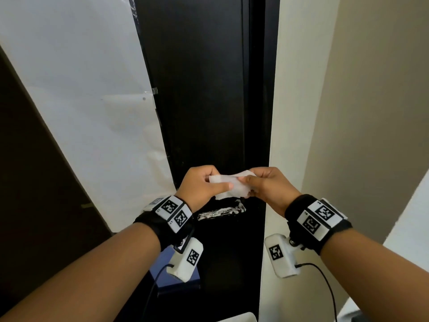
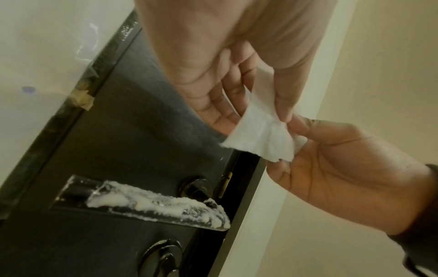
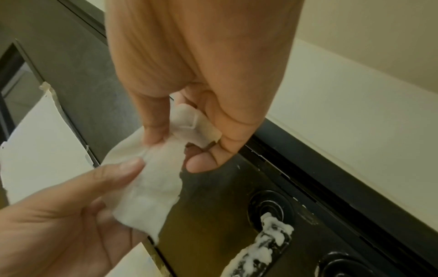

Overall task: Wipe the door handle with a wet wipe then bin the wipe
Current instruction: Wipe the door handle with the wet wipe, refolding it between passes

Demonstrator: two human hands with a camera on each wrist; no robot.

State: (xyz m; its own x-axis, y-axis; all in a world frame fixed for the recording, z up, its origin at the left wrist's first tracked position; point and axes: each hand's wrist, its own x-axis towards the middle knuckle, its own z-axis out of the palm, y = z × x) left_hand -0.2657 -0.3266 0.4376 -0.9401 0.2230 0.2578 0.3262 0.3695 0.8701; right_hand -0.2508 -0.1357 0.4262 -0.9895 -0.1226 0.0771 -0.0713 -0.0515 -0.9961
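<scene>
You are pinching the wet wipe [image 1: 228, 185] between your left hand [image 1: 202, 187] and right hand [image 1: 269, 189], above the foam-smeared door handle [image 1: 220, 211].

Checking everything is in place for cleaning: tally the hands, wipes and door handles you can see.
Hands: 2, left hand and right hand, both pinching the wipe
Wipes: 1, the wipe
Door handles: 1, the handle, smeared with white foam
Total: 4

In the head view we lose the near end of the door handle [image 1: 221, 211] behind the left hand [image 1: 200, 187]. The wet wipe [image 1: 228, 185] is partly hidden by fingers [image 1: 249, 180]. A white object [image 1: 236, 317], perhaps a lid, is cut off below.
</scene>
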